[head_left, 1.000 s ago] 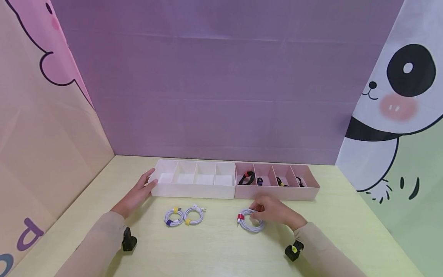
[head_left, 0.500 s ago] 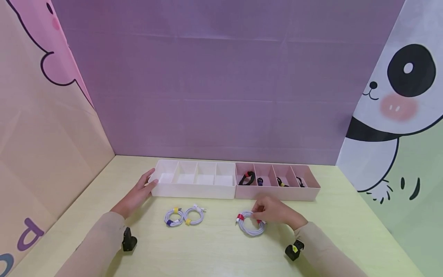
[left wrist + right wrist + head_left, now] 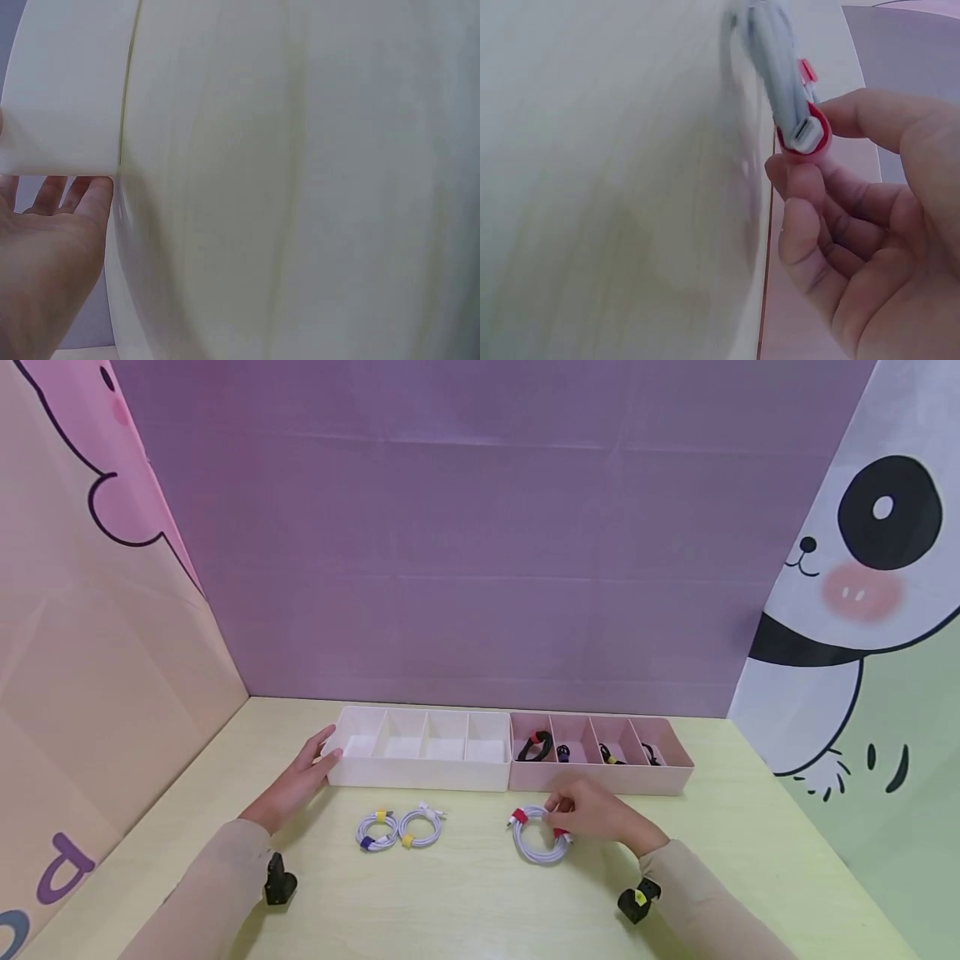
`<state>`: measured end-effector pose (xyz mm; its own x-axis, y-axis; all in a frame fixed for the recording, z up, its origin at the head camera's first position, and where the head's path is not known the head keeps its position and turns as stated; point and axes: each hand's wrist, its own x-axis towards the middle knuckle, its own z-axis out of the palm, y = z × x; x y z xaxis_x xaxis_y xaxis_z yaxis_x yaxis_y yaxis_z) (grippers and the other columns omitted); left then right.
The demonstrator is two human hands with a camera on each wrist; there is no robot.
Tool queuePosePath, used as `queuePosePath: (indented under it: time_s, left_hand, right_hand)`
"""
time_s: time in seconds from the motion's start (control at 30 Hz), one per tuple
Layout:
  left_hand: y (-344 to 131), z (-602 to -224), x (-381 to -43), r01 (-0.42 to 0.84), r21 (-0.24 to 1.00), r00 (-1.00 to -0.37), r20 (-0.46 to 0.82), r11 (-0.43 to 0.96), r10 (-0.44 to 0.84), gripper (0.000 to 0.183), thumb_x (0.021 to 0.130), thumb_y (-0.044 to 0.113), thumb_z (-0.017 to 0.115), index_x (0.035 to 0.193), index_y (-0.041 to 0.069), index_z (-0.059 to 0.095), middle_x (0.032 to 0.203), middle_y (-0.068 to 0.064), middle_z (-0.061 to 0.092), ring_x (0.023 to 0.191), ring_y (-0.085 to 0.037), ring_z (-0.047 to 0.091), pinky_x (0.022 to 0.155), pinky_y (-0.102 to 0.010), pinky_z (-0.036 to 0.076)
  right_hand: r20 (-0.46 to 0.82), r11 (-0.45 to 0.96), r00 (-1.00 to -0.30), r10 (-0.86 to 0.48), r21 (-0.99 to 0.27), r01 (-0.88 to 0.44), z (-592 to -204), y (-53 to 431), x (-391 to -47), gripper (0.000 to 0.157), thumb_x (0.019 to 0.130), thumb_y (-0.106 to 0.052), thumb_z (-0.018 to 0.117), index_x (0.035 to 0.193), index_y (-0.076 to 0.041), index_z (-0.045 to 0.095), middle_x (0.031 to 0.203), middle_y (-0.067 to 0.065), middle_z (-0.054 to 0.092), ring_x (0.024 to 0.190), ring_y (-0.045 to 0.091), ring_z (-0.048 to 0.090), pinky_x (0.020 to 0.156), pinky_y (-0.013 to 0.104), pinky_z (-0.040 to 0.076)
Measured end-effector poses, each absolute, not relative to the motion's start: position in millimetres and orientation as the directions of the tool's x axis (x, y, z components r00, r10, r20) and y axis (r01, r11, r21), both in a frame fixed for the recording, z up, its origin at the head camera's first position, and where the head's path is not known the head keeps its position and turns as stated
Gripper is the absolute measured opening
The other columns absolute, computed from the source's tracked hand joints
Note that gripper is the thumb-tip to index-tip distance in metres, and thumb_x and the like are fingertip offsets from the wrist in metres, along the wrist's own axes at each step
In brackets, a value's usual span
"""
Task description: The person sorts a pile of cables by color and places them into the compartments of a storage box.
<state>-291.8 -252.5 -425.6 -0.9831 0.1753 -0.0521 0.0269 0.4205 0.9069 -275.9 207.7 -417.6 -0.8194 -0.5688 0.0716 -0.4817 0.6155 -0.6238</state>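
Observation:
My right hand [image 3: 588, 814] pinches a coiled white charging cable [image 3: 536, 857] between thumb and fingertips. Two red ties bind this coil; in the right wrist view a white plug end [image 3: 807, 135] sits by the red tie [image 3: 827, 127] at my fingers. The coil is lifted over the table in that view. My left hand [image 3: 303, 772] rests its extended fingers against the left end of a white divided box [image 3: 420, 774]. The left wrist view shows the fingertips [image 3: 97, 191] touching that end wall.
Two more coiled white cables, one with blue and yellow ties [image 3: 367, 843] and one with a yellow tie [image 3: 420, 842], lie before the white box. A pink divided box [image 3: 600, 779] adjoins it, holding black cables [image 3: 537, 747]. Behind stands a purple backdrop [image 3: 480, 568].
The right hand has gripped the red-tied coil and turned it, so the second red tie now shows beside the fingers. The left hand has stayed at the white box.

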Motion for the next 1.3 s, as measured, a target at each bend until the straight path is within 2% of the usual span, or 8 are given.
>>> queuePosePath:
  time_s: [0.23,0.53,0.83,1.07,1.3]
  left_hand:
    - [-252,-425,-292,0.016,0.906,-0.984,-0.061,0.424,0.169,0.079,0.106,0.049,0.041,0.162,0.020,-0.007,0.163,-0.028,-0.006,0.147,-0.050,0.009,0.117,-0.059,0.020]
    - [-252,-424,-291,0.024,0.909,-0.983,-0.055,0.417,0.177,0.078,0.107,0.048,0.041,0.162,0.019,-0.006,0.162,-0.029,-0.005,0.147,-0.049,0.010,0.117,-0.059,0.020]
    - [-251,-423,-290,0.021,0.907,-0.982,-0.060,0.420,0.177,0.076,0.107,0.047,0.040,0.162,0.019,-0.006,0.162,-0.030,-0.006,0.147,-0.050,0.009,0.117,-0.060,0.019]
    - [-252,-423,-291,0.018,0.906,-0.983,-0.063,0.424,0.175,0.076,0.108,0.046,0.039,0.162,0.020,-0.006,0.162,-0.029,-0.006,0.147,-0.050,0.009,0.117,-0.060,0.019]
    - [-252,-423,-291,0.018,0.906,-0.982,-0.064,0.423,0.179,0.075,0.108,0.044,0.039,0.162,0.019,-0.007,0.162,-0.029,-0.007,0.147,-0.050,0.008,0.117,-0.059,0.019]
  right_hand:
    - [0.092,0.591,-0.823,-0.560,-0.652,-0.475,-415,206,-275,0.008,0.091,-0.013,0.074,0.092,-0.004,0.074,0.074,-0.004,0.063,0.063,0.008,0.052,0.053,0.020,0.043]
    - [0.151,0.566,-0.835,-0.528,-0.671,-0.479,-413,203,-278,0.006,0.091,-0.011,0.071,0.094,-0.006,0.072,0.078,-0.005,0.064,0.068,0.011,0.057,0.056,0.022,0.050]
    - [0.130,0.604,-0.880,-0.457,-0.681,-0.414,-406,199,-281,0.014,0.093,-0.022,0.072,0.099,-0.009,0.072,0.079,-0.005,0.066,0.070,0.013,0.058,0.059,0.025,0.050]
    - [0.138,0.617,-0.896,-0.423,-0.679,-0.397,-399,193,-282,0.015,0.094,-0.019,0.071,0.101,-0.006,0.072,0.081,-0.004,0.065,0.071,0.015,0.056,0.058,0.025,0.049]
    - [0.172,0.623,-0.906,-0.388,-0.675,-0.395,-395,188,-286,0.018,0.093,-0.024,0.072,0.101,-0.008,0.072,0.081,-0.006,0.065,0.072,0.014,0.057,0.059,0.026,0.050]
